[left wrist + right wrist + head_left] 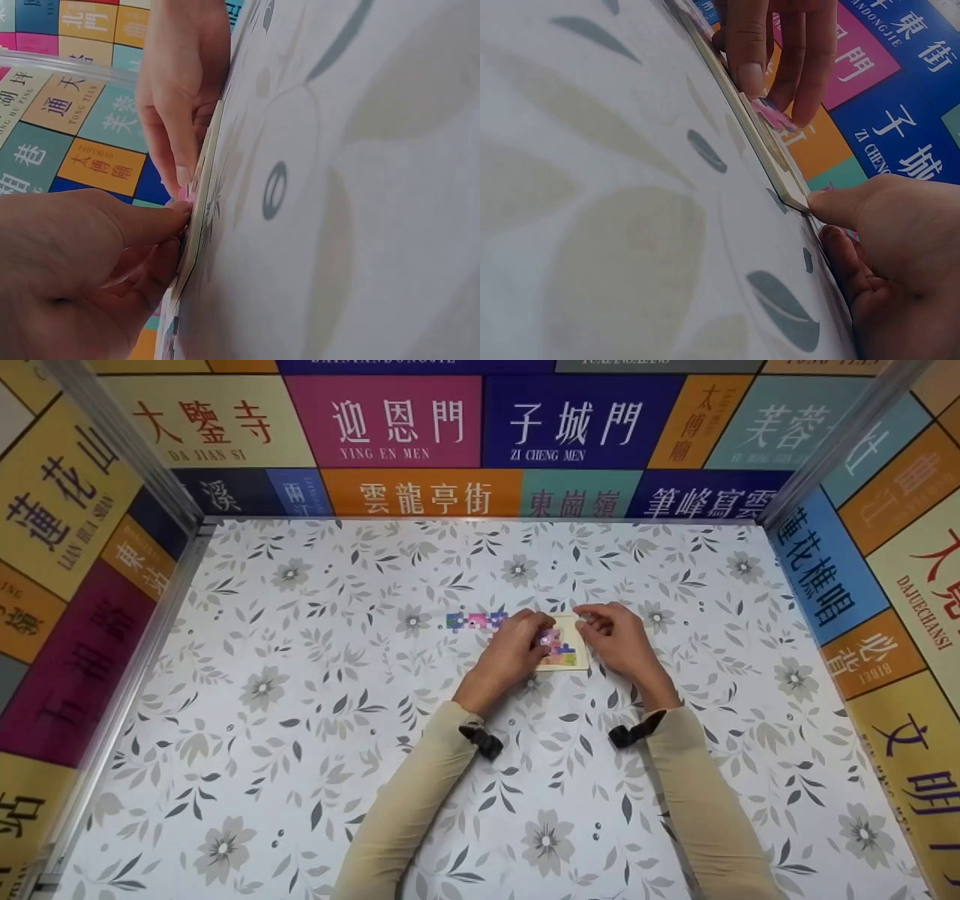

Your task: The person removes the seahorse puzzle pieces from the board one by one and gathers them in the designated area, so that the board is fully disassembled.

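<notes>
A small pale jigsaw puzzle board (568,628) lies flat on the table, with pink, purple and orange puzzle pieces set in its lower part. My left hand (512,645) is over the board's left side and pinches a pink puzzle piece (778,115), which sits tilted above the tray in the right wrist view. At the far right corner of the board, my right hand (619,637) grips the edge, its thumb (832,206) on the corner and its fingers curled. Part of the board is hidden beneath my left hand.
Several loose puzzle pieces (478,621) lie in a row left of the board, partly covered by the left hand. The table (337,780) has a grey leaf and flower print. Upright panels (409,424) with coloured lettering enclose its back and sides.
</notes>
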`<action>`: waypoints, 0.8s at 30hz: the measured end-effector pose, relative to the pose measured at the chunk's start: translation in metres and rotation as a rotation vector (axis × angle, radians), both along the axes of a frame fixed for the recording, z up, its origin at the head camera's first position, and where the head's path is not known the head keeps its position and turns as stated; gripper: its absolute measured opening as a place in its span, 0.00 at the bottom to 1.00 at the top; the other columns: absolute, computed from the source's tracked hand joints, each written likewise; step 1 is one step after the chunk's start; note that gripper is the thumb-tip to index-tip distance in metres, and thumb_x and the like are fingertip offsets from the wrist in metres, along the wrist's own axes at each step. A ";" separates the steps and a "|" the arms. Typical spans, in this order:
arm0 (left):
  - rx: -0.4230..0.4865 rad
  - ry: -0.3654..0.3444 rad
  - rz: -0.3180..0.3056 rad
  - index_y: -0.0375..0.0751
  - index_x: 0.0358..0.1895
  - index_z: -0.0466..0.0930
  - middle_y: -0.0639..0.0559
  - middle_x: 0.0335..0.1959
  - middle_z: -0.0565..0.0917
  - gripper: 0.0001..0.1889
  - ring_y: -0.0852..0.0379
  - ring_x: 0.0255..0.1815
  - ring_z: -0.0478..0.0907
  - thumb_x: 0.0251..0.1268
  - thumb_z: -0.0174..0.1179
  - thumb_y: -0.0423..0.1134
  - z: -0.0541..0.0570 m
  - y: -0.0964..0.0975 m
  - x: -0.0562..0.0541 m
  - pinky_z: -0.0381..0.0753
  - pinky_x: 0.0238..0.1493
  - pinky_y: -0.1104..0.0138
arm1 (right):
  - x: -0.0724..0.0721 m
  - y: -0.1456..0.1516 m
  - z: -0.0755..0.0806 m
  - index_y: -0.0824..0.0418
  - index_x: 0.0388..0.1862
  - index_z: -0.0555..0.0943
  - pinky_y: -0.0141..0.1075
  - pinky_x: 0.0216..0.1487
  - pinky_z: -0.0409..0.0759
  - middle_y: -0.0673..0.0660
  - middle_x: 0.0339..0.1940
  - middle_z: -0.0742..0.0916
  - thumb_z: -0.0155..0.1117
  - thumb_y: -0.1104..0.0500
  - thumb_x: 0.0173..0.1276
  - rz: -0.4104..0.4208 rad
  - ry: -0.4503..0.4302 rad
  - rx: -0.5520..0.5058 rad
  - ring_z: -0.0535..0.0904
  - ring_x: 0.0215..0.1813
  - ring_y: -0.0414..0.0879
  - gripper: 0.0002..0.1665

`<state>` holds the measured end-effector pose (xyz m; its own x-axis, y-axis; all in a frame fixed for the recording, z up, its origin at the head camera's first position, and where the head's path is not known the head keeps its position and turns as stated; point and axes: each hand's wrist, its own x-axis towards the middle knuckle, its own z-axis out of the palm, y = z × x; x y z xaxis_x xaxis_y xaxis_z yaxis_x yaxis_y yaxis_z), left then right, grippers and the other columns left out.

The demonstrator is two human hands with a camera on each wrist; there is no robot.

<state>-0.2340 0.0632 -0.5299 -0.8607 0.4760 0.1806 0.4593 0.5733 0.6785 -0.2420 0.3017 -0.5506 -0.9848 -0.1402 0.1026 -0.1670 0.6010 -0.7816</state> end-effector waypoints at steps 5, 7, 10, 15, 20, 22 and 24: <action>0.021 0.014 -0.013 0.36 0.58 0.88 0.41 0.52 0.85 0.14 0.50 0.48 0.84 0.72 0.66 0.26 -0.001 -0.001 0.000 0.86 0.53 0.61 | -0.001 0.000 -0.001 0.58 0.66 0.87 0.23 0.42 0.78 0.61 0.47 0.85 0.68 0.58 0.80 -0.001 0.010 -0.005 0.82 0.43 0.45 0.19; 0.015 0.015 -0.015 0.36 0.58 0.88 0.41 0.51 0.86 0.14 0.51 0.47 0.84 0.72 0.66 0.26 0.000 -0.002 0.000 0.85 0.51 0.62 | -0.001 0.000 -0.002 0.59 0.66 0.87 0.22 0.42 0.78 0.61 0.47 0.85 0.68 0.58 0.80 -0.003 0.011 -0.008 0.81 0.43 0.45 0.19; -0.007 0.017 -0.020 0.35 0.59 0.87 0.42 0.50 0.86 0.14 0.51 0.46 0.84 0.73 0.66 0.28 0.000 -0.002 -0.001 0.85 0.50 0.63 | -0.001 0.000 -0.001 0.59 0.66 0.87 0.22 0.41 0.78 0.61 0.47 0.85 0.68 0.59 0.80 -0.008 0.008 -0.016 0.81 0.43 0.46 0.19; -0.029 0.008 -0.022 0.34 0.61 0.85 0.41 0.49 0.87 0.15 0.52 0.45 0.85 0.75 0.65 0.29 0.001 -0.001 -0.001 0.86 0.49 0.63 | -0.001 -0.001 -0.001 0.58 0.65 0.88 0.22 0.42 0.78 0.61 0.47 0.85 0.69 0.59 0.79 -0.016 0.006 -0.020 0.82 0.44 0.46 0.19; -0.016 0.011 -0.026 0.34 0.61 0.85 0.41 0.50 0.88 0.14 0.50 0.46 0.86 0.77 0.63 0.29 0.003 -0.003 0.000 0.86 0.50 0.61 | -0.001 -0.001 -0.002 0.58 0.65 0.88 0.23 0.42 0.78 0.61 0.47 0.85 0.69 0.59 0.79 -0.013 0.008 -0.018 0.82 0.43 0.46 0.19; -0.009 0.006 -0.028 0.34 0.61 0.85 0.41 0.51 0.89 0.14 0.50 0.48 0.87 0.78 0.63 0.29 0.004 -0.005 -0.001 0.87 0.52 0.62 | -0.001 0.000 -0.002 0.58 0.65 0.88 0.23 0.42 0.78 0.61 0.47 0.85 0.69 0.59 0.79 -0.010 0.003 -0.023 0.82 0.43 0.46 0.19; 0.001 0.001 -0.031 0.35 0.61 0.85 0.42 0.52 0.89 0.14 0.52 0.49 0.87 0.78 0.63 0.30 0.006 -0.008 -0.002 0.87 0.52 0.62 | -0.001 0.000 -0.001 0.59 0.65 0.88 0.23 0.42 0.78 0.61 0.47 0.85 0.68 0.58 0.80 -0.007 -0.002 -0.024 0.81 0.44 0.46 0.19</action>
<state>-0.2358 0.0550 -0.5244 -0.8455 0.5020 0.1818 0.4774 0.5583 0.6785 -0.2430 0.3017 -0.5516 -0.9859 -0.1311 0.1035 -0.1611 0.5829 -0.7964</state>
